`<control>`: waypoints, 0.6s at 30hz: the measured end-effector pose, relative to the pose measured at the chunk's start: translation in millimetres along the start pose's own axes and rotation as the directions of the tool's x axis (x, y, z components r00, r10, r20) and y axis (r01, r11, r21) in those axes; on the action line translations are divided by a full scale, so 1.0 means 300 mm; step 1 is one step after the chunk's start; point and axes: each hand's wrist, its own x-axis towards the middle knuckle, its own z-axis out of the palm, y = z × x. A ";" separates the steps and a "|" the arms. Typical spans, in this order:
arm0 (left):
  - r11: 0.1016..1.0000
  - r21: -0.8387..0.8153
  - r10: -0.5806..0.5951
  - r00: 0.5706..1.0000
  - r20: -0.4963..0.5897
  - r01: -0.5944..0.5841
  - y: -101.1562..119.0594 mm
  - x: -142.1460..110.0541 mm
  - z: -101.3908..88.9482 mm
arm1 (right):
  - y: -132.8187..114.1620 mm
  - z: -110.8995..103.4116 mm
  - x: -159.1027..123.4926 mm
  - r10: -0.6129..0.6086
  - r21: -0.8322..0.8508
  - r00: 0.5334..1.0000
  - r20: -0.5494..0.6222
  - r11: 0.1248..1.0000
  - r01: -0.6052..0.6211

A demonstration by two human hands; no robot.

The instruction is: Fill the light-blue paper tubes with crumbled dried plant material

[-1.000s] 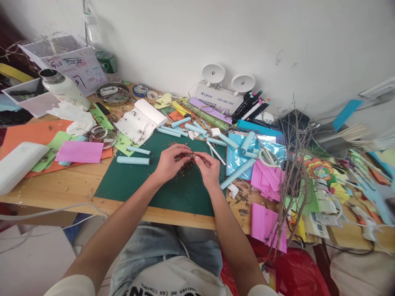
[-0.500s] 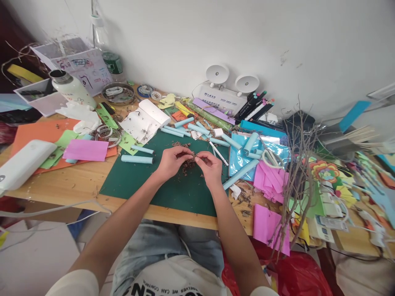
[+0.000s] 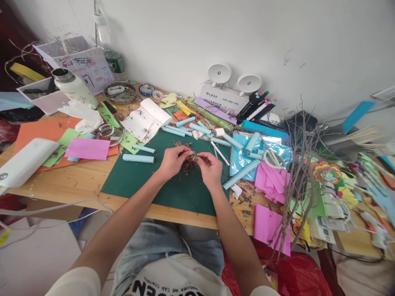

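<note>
Over the green cutting mat [image 3: 129, 181], my left hand [image 3: 174, 161] and my right hand [image 3: 210, 168] are close together with their fingers pinched. Between the fingertips is a small clump of dry brown plant bits [image 3: 191, 158], which looks like crumbled leaves. More of the same crumbs lie on the mat just beneath and behind the hands. Pale blue paper tubes [image 3: 138, 158] rest on the mat left of my left hand. A thin white stick [image 3: 220, 153] lies beyond my right hand.
Bare twigs [image 3: 298, 185] stand up at the right, near pink paper [image 3: 271, 226] and scissors [image 3: 274, 158]. An open bottle [image 3: 74, 88] and a white power bank [image 3: 27, 162] are at the left. A twin-lamp unit [image 3: 224, 96] leans by the wall.
My fingertips have drawn slightly apart, and more of the brown clump shows between them. The whole view has shifted a little; the other things stay in place.
</note>
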 end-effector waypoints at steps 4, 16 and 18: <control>0.997 0.016 0.076 0.997 -0.004 -0.076 0.000 0.006 -0.003 | 0.003 -0.010 0.003 -0.040 -0.029 0.999 -0.003 0.999 0.040; 0.997 0.019 0.074 0.994 0.078 -0.076 0.012 0.001 -0.012 | -0.008 -0.003 -0.001 -0.140 -0.106 0.983 0.116 0.983 0.152; 0.995 0.055 0.079 0.992 0.099 -0.085 0.014 -0.001 -0.011 | -0.009 -0.002 -0.003 -0.132 -0.149 0.988 0.076 0.979 0.142</control>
